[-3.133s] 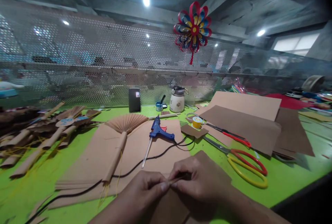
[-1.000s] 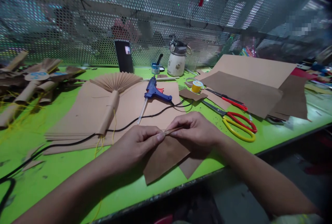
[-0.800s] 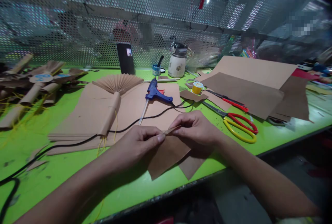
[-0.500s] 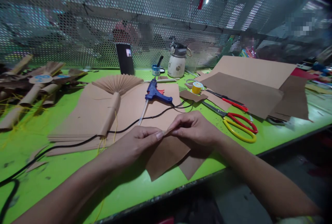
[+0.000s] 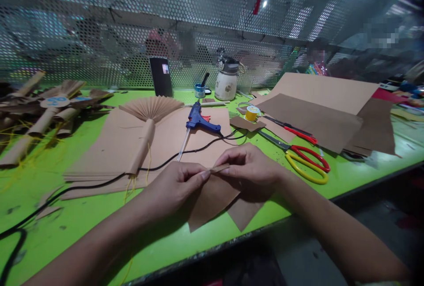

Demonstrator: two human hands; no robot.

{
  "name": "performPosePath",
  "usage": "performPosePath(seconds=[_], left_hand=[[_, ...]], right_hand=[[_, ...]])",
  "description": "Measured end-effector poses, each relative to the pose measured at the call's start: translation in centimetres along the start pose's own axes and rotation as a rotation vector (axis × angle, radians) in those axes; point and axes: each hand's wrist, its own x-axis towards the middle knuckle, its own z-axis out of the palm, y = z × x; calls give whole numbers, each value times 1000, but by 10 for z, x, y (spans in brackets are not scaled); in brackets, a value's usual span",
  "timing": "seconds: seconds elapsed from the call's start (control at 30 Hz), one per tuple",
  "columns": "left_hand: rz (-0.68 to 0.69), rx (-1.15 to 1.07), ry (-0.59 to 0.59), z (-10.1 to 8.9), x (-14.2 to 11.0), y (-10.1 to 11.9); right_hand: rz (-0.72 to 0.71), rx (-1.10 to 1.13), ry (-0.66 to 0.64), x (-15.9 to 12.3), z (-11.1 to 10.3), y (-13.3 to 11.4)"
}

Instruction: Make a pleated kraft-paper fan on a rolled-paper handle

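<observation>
Both hands pinch the top edge of a piece of brown paper [image 5: 215, 200], which hangs down toward the table's front. My left hand [image 5: 183, 184] grips the edge between thumb and fingers. Close beside it, my right hand [image 5: 250, 164] is closed on the same edge, where a narrow fold shows between the fingertips. Another brown paper piece [image 5: 247, 211] lies on the table under the right hand. Beyond the hands a blue glue gun [image 5: 202, 122] rests on stacked tan paper sheets [image 5: 99, 149]. A pleated paper fan [image 5: 150, 109] with a rolled paper handle lies on the same stack.
Red-and-yellow-handled scissors [image 5: 308, 162] lie right of my hands, near a yellow spool [image 5: 252, 113]. A black cord [image 5: 99, 182] crosses the table. Finished-looking paper fans [image 5: 43, 113] pile at left; large brown sheets [image 5: 311, 118] lie at right. A bottle [image 5: 227, 80] stands behind.
The hanging paper has tilted slightly, and the folded strip between my fingertips shows more plainly. Both hands stay in nearly the same place.
</observation>
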Motion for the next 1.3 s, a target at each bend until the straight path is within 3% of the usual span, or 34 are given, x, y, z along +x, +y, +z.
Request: performPosePath(seconds=[0.1,0.33,0.8,1.07,1.3], left_hand=[[26,77,-11,-3,1,1],[-2,119,36,2,0,2],[10,91,-13,3,1,-1],[-32,30,-44,3,-1,3],[43,54,-10,0,1,-3]], right_hand=[[-8,-70,-23,-2,3,-8],[9,-304,128,0,13,-23],[66,-133,119,2,11,-12],[26,-272,142,2,14,-17],[0,-410,174,0,18,-29]])
